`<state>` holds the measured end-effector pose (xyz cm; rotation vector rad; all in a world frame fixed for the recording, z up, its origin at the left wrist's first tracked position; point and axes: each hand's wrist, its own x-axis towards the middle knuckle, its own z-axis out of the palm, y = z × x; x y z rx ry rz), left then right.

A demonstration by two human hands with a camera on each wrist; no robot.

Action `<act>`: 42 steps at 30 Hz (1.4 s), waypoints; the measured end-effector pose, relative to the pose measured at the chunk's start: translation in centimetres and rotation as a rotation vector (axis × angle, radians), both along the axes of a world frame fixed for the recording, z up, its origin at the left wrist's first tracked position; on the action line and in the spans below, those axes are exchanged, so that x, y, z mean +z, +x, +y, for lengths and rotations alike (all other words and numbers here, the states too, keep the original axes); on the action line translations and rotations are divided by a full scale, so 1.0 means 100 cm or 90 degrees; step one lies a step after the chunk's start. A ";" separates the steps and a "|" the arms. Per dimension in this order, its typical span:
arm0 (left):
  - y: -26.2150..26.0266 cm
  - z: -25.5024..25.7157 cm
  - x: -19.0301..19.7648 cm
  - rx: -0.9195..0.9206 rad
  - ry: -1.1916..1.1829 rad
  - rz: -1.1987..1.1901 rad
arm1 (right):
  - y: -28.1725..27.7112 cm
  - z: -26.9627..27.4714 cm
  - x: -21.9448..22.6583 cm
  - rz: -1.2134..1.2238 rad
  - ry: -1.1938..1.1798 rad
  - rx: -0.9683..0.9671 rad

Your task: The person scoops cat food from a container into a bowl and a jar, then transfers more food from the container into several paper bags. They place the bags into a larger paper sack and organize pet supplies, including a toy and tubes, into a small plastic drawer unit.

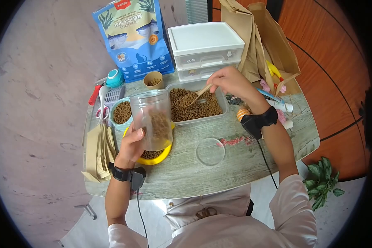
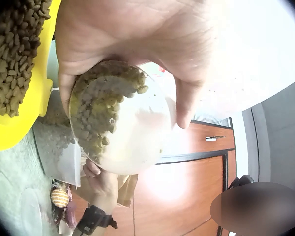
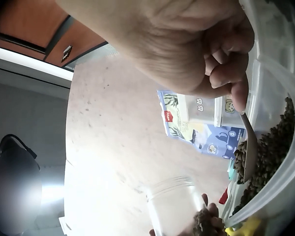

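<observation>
My left hand [image 1: 131,144] grips a clear plastic jar [image 1: 152,111], tilted, with some brown kibble inside. Seen from the left wrist, kibble lies along one side of the jar's base [image 2: 132,132]. In my right hand [image 1: 231,84] is a wooden spoon [image 1: 203,91], pinched by its handle. Its bowl is heaped with kibble [image 3: 240,160], low over the clear bin [image 1: 224,108] of kibble. Below the jar stands a yellow bowl [image 1: 166,155] holding more kibble, partly hidden by the jar and left hand.
A round clear lid [image 1: 211,151] lies on the table [image 1: 186,177]. Behind the bin are a blue cat food bag [image 1: 136,45], white drawers [image 1: 206,41] and paper bags [image 1: 273,45]. A teal bowl [image 1: 122,112], paper cup [image 1: 153,80] and folded kraft bags [image 1: 99,153] stand left.
</observation>
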<state>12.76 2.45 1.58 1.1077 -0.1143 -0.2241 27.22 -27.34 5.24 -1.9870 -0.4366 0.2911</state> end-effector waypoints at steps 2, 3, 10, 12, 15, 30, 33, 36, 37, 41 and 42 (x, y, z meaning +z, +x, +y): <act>0.004 0.001 -0.006 -0.034 0.002 -0.042 | 0.003 -0.002 -0.001 -0.001 0.023 -0.001; 0.003 0.000 -0.005 -0.034 0.002 -0.042 | 0.003 -0.002 -0.001 -0.001 0.046 -0.002; -0.001 -0.001 -0.008 -0.044 -0.023 -0.032 | -0.004 -0.002 0.012 0.035 0.069 -0.025; -0.002 -0.001 -0.006 -0.029 -0.046 -0.016 | -0.003 -0.003 0.013 0.032 0.078 -0.029; -0.001 -0.001 -0.004 0.004 -0.089 0.027 | -0.003 -0.004 0.014 0.025 0.081 -0.040; -0.006 -0.001 0.000 -0.099 0.031 0.022 | -0.018 -0.003 0.032 0.006 0.138 -0.078; -0.008 -0.005 0.004 -0.110 0.034 0.046 | -0.030 0.001 0.044 0.027 0.152 -0.069; -0.008 -0.009 0.007 -0.129 0.049 0.030 | -0.045 0.010 0.047 -0.018 0.169 -0.034; -0.008 -0.009 0.008 -0.135 0.046 0.039 | -0.050 0.014 0.047 -0.017 0.168 -0.033; -0.009 -0.006 0.007 -0.143 0.081 0.031 | -0.073 0.030 0.047 -0.004 0.181 0.082; -0.010 -0.005 0.007 -0.141 0.081 0.032 | -0.077 0.032 0.045 -0.002 0.199 0.119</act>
